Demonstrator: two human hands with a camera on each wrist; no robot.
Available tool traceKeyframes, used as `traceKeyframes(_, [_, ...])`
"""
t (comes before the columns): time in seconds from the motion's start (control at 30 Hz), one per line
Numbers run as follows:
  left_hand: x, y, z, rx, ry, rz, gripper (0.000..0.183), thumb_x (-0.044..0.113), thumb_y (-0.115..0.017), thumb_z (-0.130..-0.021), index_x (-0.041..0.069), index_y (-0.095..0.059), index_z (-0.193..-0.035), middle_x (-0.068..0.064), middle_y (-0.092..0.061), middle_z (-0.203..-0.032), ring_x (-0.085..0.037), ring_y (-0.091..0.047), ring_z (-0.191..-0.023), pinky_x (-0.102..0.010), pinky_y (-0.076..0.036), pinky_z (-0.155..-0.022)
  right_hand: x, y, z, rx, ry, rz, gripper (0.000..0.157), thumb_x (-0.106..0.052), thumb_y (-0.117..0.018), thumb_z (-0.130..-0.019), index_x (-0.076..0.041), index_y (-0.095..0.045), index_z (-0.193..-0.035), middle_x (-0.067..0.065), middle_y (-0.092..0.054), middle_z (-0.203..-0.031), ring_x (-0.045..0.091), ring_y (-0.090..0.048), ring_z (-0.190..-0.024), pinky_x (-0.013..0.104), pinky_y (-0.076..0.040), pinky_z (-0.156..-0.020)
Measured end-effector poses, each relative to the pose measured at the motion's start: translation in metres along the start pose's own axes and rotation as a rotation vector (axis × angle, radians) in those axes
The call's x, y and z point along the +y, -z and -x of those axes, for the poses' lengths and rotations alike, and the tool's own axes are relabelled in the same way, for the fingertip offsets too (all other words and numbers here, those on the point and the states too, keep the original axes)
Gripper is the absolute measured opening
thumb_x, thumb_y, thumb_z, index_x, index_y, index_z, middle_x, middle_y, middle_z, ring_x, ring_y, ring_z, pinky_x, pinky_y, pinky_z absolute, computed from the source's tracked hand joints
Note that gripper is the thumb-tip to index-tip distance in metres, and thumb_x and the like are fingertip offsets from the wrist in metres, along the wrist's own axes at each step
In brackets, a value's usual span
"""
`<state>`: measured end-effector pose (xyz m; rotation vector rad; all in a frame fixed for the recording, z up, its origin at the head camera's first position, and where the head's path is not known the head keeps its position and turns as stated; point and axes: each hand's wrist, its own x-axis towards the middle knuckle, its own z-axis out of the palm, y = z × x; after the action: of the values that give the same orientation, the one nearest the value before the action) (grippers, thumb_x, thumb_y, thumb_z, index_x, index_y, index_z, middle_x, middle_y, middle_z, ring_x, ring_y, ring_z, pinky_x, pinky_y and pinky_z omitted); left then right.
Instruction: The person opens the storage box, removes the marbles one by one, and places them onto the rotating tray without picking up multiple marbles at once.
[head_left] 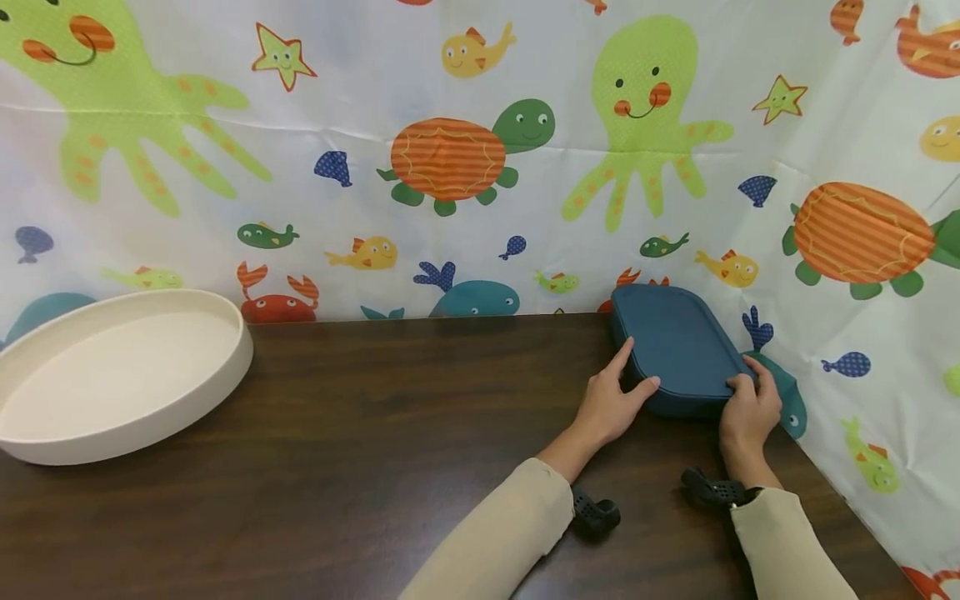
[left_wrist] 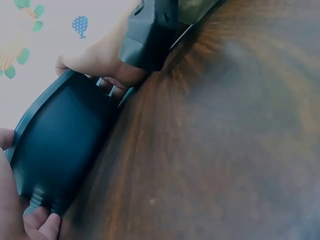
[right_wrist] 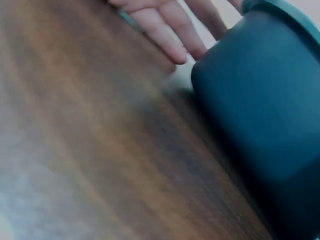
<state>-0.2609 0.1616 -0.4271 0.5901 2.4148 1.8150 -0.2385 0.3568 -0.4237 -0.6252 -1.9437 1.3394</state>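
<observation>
The left grip [head_left: 606,407], a person's bare hand, pinches the near left corner of a blue box [head_left: 681,340]: the thumb lies against the near edge and the forefinger reaches along the left side. The right grip [head_left: 750,408], also bare, holds the near right corner, just beside a white cloth [head_left: 798,333] printed with sea animals. The box lies between the two grips and stretches away from them, flat top up, over a dark wooden counter [head_left: 375,433]. The left wrist view shows fingers curled at the lower part of both corners; whether the whole underside rests on the counter, I cannot tell.

To handle the box well, both grips should probably squeeze evenly and move together, so that neither corner leads. With only the near end held, the far end would likely dip if raised; a hold farther along the sides should balance better. The right knuckles need care so close to the cloth, and the black wrist device [head_left: 596,514] behind the left grip should not knock the counter. A cream tray [head_left: 120,358] is well to the left of both grips.
</observation>
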Motion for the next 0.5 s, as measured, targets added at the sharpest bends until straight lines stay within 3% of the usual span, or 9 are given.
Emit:
traceKeyframes(0.27, [0.000,0.005,0.010,0.047,0.014,0.040,0.071,0.047,-0.060,-0.097,0.041,-0.026,-0.159,-0.002,-0.040,-0.162,-0.021,-0.043,-0.147,-0.047,-0.044,-0.116,-0.004,-0.005,0.007,-0.009,0.050,0.007,0.050,-0.014,-0.040,-0.092,-0.015,-0.066,-0.135,-0.023,-0.048,-0.074,0.008,-0.045,-0.080,0.024,-0.034,-0.077])
traceKeyframes(0.4, [0.000,0.010,0.019,0.073,0.030,0.045,0.071,0.046,-0.061,-0.097,0.042,-0.026,-0.159,-0.001,-0.038,-0.163,-0.023,-0.043,-0.147,-0.049,-0.042,-0.117,-0.006,-0.009,0.012,-0.036,0.052,0.018,0.050,-0.014,-0.040,-0.092,-0.016,-0.065,-0.136,-0.003,-0.067,-0.100,0.018,-0.055,-0.099,0.024,-0.035,-0.083])
traceKeyframes(0.5, [0.000,0.014,0.024,0.077,0.026,0.054,0.071,0.046,-0.060,-0.097,0.041,-0.026,-0.159,0.000,-0.036,-0.164,-0.025,-0.044,-0.147,-0.050,-0.042,-0.117,-0.008,-0.012,0.015,-0.056,0.059,0.015,0.051,-0.013,-0.039,-0.093,-0.014,-0.064,-0.137,0.011,-0.067,-0.123,0.023,-0.055,-0.111,0.024,-0.035,-0.088])
